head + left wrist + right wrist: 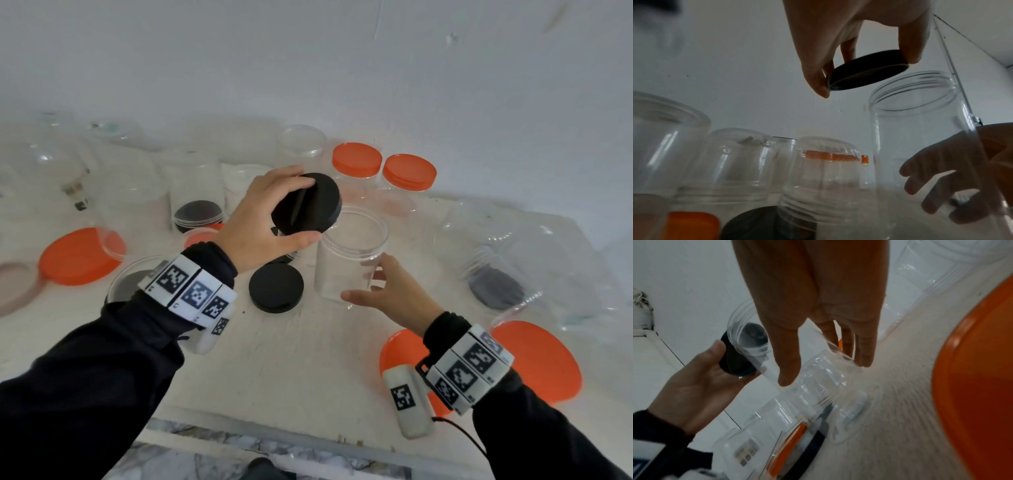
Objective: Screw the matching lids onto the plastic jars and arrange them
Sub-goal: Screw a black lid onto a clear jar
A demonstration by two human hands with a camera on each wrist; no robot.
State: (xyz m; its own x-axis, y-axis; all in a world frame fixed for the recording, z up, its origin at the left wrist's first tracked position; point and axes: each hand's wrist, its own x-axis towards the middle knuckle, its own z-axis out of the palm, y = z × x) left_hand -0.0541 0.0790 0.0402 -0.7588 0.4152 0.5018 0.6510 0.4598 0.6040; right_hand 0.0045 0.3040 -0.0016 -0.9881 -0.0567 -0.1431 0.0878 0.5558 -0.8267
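Note:
My left hand [303, 205] grips a black lid [318, 209] by its rim, thumb on the near side and fingers on the far side. The lid is tilted and hangs just above and to the left of the open mouth of a clear jar [352, 253] standing upright on the white table [291, 370]. My right hand [363, 286] holds the jar low down, thumb in front and fingers behind, seen through the plastic. The left wrist view shows the black lid [867, 71] beside the jar's threaded rim [916, 91]. In the right wrist view my fingers [863, 353] straddle the jar [818, 382].
A second black lid [276, 287] lies left of the jar. Loose orange lids lie at the left [80, 255] and near right [537, 359]. Two orange-capped jars [356, 159] stand by the back wall. Several clear jars crowd the left, back and right [496, 267]. The table's front edge [274, 431] is near.

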